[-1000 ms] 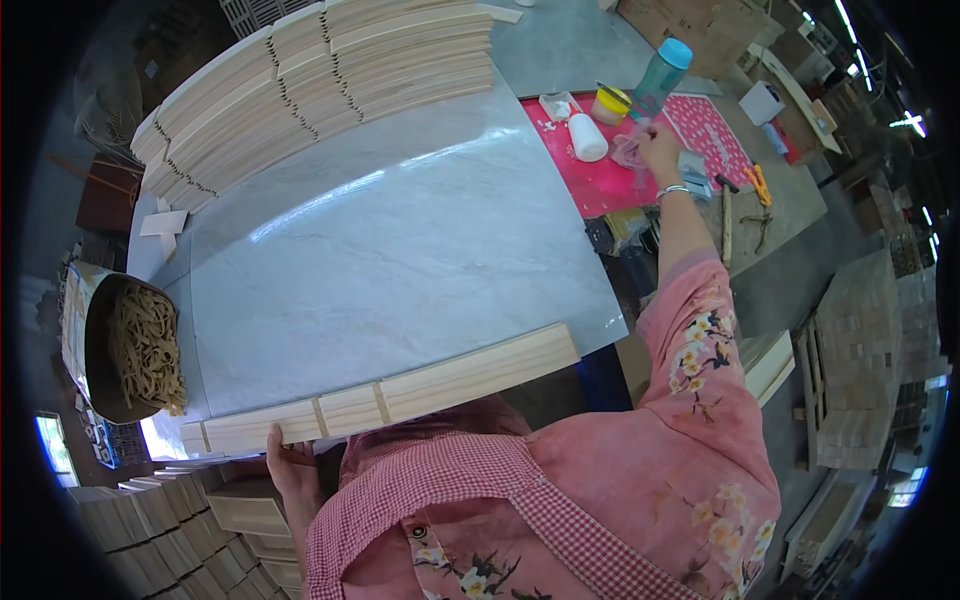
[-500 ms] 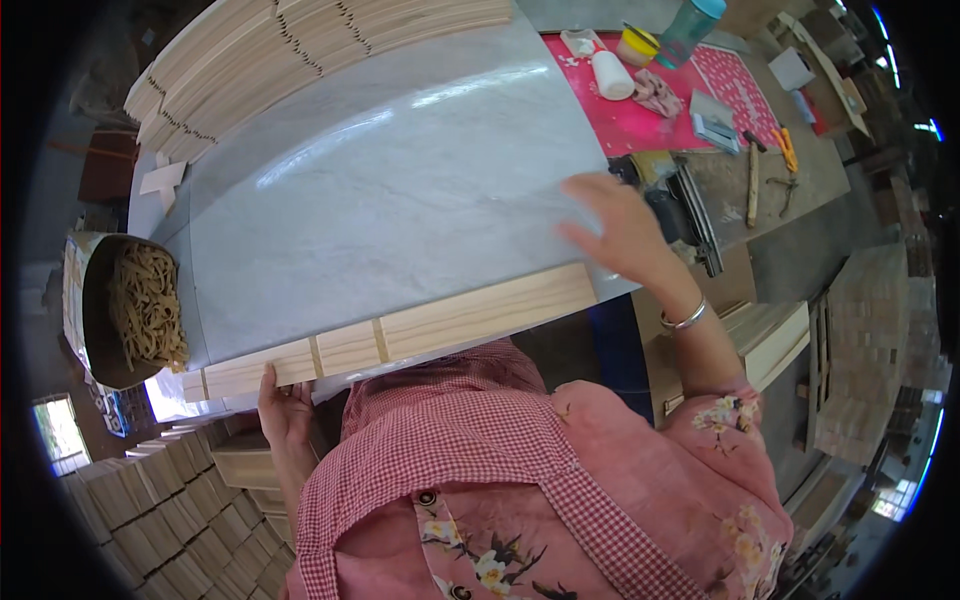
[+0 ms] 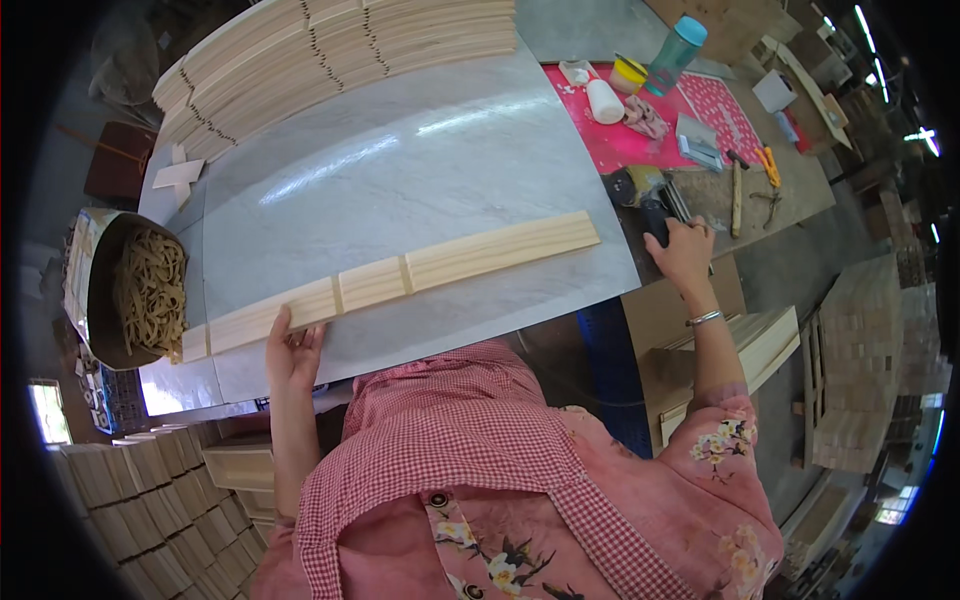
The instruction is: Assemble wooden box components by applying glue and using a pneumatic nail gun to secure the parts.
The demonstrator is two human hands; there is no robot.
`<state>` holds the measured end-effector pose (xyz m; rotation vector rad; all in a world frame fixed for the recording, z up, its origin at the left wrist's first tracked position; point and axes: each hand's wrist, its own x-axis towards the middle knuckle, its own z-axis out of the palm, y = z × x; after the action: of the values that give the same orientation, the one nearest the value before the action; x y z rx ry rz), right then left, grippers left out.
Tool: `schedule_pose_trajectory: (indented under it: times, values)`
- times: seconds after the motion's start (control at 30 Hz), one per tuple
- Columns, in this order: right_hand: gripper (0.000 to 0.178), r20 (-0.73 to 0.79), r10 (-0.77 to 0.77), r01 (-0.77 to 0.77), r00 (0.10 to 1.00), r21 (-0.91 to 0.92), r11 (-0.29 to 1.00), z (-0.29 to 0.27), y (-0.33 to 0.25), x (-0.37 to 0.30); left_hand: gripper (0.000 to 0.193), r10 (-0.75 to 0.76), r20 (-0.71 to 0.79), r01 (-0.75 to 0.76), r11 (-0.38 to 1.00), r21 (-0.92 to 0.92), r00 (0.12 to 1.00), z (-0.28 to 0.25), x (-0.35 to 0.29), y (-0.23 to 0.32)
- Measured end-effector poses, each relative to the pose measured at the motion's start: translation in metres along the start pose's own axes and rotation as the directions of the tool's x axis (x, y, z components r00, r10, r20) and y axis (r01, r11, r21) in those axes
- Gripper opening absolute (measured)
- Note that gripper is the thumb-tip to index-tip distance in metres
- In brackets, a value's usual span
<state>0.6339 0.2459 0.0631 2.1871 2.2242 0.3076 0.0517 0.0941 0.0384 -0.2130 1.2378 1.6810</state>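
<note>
A long pale wooden slat [image 3: 490, 250] with several grooves across it lies slantwise over the near part of the grey table. My left hand [image 3: 292, 352] pinches its near edge left of the middle, thumb on top and fingers below. Past the slat's right end, a black nail gun [image 3: 653, 212] with a metal magazine rests at the table's right edge. My right hand [image 3: 684, 255], a bangle on its wrist, is closed over the gun's near part and covers some of it.
Stacked grooved slats [image 3: 430, 45] fill the table's far left. A bin [image 3: 98, 275] of tan curled strips stands at left. On the right side bench are a pink sheet [image 3: 590, 140], white bottle [image 3: 604, 101], teal bottle [image 3: 677, 55], hammer [image 3: 737, 200] and orange-handled tool [image 3: 768, 165].
My right hand has moved right and down from above the table onto the nail gun. The slat has shifted away from the table's near edge, with my left hand still on it.
</note>
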Motion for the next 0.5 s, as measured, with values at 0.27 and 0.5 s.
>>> schedule_pose_trajectory:
  times: [0.27, 0.5]
  values:
    - [0.048, 0.153, 0.347, -0.329, 0.925, -0.13, 0.935, 0.004, 0.038, 0.044, 0.05, -0.026, 0.099, 0.029, 0.999, -0.031, 0.995, 0.071, 0.03, -0.02]
    - [0.071, -0.313, -0.337, 0.429, 0.888, 0.296, 0.854, -0.026, -0.05, 0.076, 0.046, -0.077, 0.157, 0.066, 0.995, 0.076, 0.985, 0.103, 0.04, -0.022]
